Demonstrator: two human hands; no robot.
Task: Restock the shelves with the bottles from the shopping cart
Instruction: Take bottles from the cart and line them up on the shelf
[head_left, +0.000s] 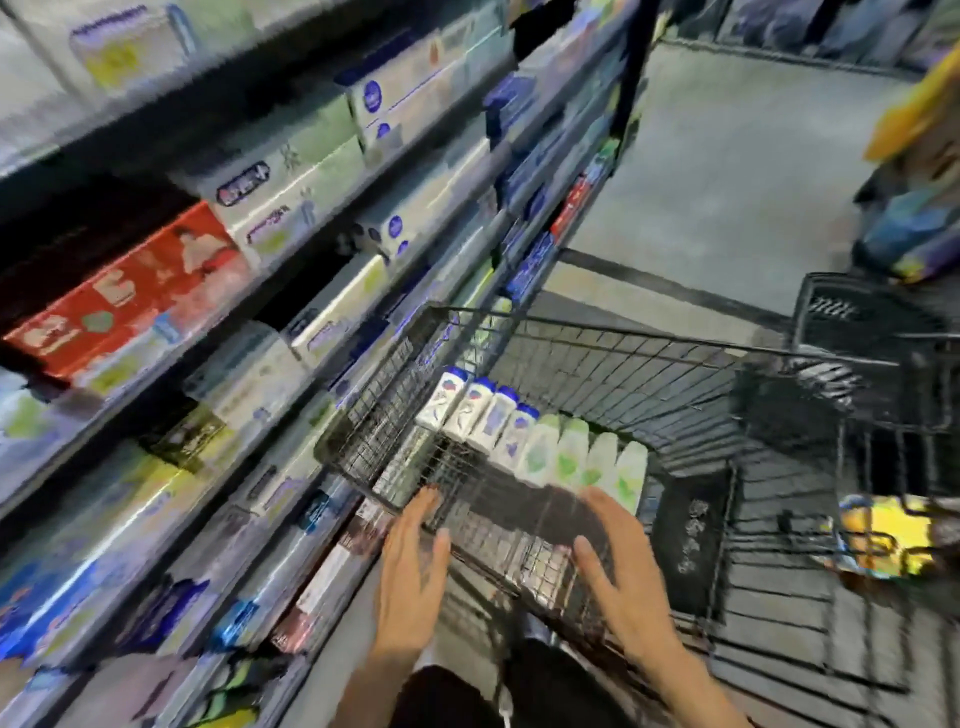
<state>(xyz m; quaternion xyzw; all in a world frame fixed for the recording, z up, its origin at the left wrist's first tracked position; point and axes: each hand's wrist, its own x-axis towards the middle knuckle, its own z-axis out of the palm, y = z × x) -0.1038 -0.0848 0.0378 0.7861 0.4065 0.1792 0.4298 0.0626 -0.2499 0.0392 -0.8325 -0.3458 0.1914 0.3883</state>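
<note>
White bottles (530, 441) lie in the cart (649, 364) just beyond the spread left hand (413, 571) and right hand (618, 577).

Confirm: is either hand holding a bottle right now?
No. The left hand and right hand are open with spread fingers near the cart basket, while the bottles lie in a row inside it.

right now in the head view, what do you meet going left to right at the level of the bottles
red box on the shelf → white bottles with blue caps → pale green bottles → black cart seat flap → yellow package
</note>
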